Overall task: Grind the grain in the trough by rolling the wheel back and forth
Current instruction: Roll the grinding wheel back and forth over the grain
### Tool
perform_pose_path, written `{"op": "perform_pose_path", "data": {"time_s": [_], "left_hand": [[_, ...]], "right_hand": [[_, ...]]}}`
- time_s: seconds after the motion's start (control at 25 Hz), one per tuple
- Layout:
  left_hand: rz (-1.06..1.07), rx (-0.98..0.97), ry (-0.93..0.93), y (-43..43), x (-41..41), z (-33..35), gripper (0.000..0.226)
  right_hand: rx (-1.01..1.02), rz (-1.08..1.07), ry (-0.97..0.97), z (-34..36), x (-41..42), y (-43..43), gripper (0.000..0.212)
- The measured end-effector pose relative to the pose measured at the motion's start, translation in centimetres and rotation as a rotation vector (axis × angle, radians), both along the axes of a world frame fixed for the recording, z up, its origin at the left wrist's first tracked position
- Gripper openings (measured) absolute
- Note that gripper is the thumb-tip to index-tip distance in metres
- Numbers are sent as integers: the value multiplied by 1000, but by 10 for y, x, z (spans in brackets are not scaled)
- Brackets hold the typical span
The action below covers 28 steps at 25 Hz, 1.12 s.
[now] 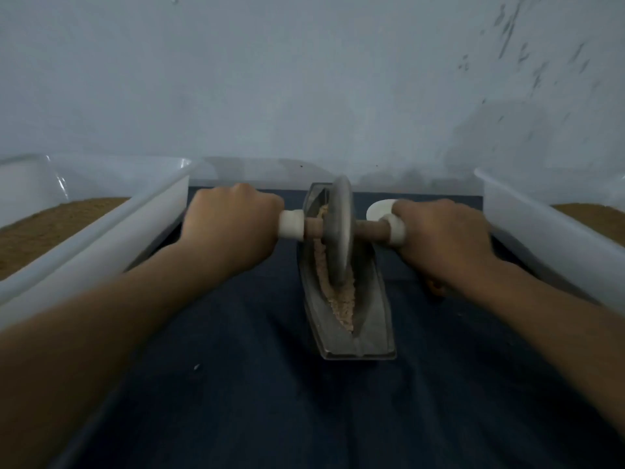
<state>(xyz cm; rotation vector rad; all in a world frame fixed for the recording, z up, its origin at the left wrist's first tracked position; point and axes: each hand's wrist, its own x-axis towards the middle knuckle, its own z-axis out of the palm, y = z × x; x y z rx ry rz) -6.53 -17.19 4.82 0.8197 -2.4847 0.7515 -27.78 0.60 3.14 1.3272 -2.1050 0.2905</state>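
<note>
Right, the wheel stands in the groove of the trough, toward its far end, rim down in the grain. Most of the grain I can see lies on the near side of the wheel and runs close to the groove's near tip. The trough lies near-to-far on the dark cloth.

My left hand is fisted round the left end of the axle, just outside a white collar. My right hand is wrapped round the right end the same way. Neither hand pins the trough.

Risks:
- Little groove is left beyond the wheel, so a long push probably rides it off the far end.
- The trough sits loose on cloth, so a hard stroke may skid or yaw it.
- Uneven pressure between the hands likely tips the wheel up a groove wall and spills grain.
- A fast pull toward me could plough grain out of the near tip.

The left tub and right tub flank the cloth close by, so my elbows have little room. There's a small white object just beyond the right hand; I can't identify it.
</note>
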Motion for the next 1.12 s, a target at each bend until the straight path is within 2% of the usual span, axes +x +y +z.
{"op": "perform_pose_path", "data": {"time_s": [0.12, 0.2, 0.28, 0.36, 0.4, 0.44, 0.52, 0.6, 0.68, 0.72, 0.8, 0.88, 0.92, 1.0, 1.08, 1.12], "left_hand": [[132, 220, -25, -9, -33, 10, 16], [78, 272, -77, -5, -16, 12, 14], [-101, 90, -29, 0, 15, 2, 4], [-174, -128, 19, 5, 30, 1, 18], [-136, -169, 22, 4, 24, 6, 18], [-87, -149, -7, 2, 16, 3, 15], [49, 42, -21, -4, -14, 1, 3], [134, 209, -34, -8, -38, 14, 16], [122, 227, -92, -7, -39, 24, 19], [64, 196, -117, -4, -29, 24, 16], [-121, 32, -64, 2, 2, 10, 4], [-196, -74, -8, 11, 19, 3, 13], [-184, -86, -1, 11, 15, 3, 11], [-84, 34, -4, 9, -4, -4, 4], [60, 248, -3, 4, -29, 4, 11], [80, 316, -5, -1, -37, 8, 15]], "right_hand": [[144, -145, -150, 19, -5, -39, 6], [218, -69, -103, 24, -5, -23, 14], [81, 44, 101, 11, 2, 14, 17], [-47, 108, 138, -2, 5, 40, 14], [-29, 101, 118, -5, 3, 38, 14], [8, 37, 73, -8, 4, 30, 14], [53, -124, -46, -2, 3, -6, 10], [109, -175, -166, 13, -1, -37, 4], [230, -147, -252, 23, -4, -38, 2], [252, -115, -226, 22, -3, -25, 8], [112, -45, 44, 8, 5, 12, 20], [-6, -37, 218, 4, 15, 31, 26], [25, -29, 220, 7, 16, 27, 26], [135, -65, 110, 10, 19, 3, 21], [201, -135, -47, 26, 15, -32, 3], [219, -150, -90, 33, 13, -43, 6]]}}
